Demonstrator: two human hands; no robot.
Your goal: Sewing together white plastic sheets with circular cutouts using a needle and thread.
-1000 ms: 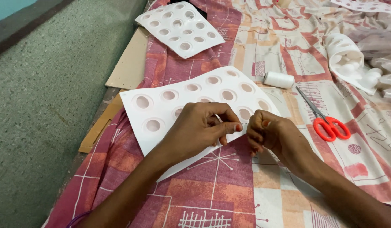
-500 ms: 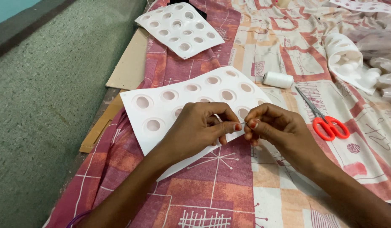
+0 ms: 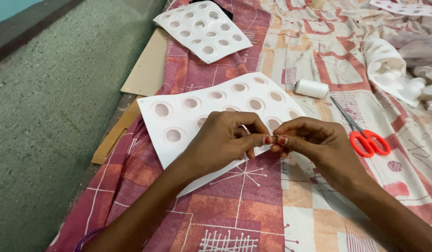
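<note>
— While both hands are meeting at six o'clock, what are they gripping?

— The left hand (image 3: 225, 142) and right hand (image 3: 314, 142) are pinching something tiny, maybe thread; I cannot tell. They are hovering over the white dimpled tray (image 3: 197, 116).

— And beyond?

— The spool (image 3: 311, 88) and the scissors (image 3: 363, 135) are lying at two o'clock.

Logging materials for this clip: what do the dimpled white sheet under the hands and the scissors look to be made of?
White sheet: probably thin moulded plastic; smooth, slightly glossy, formed round dimples, edges bowed off the cloth. Scissors: grey blades that look like metal, with bright orange, smooth handles, likely plastic.
</note>
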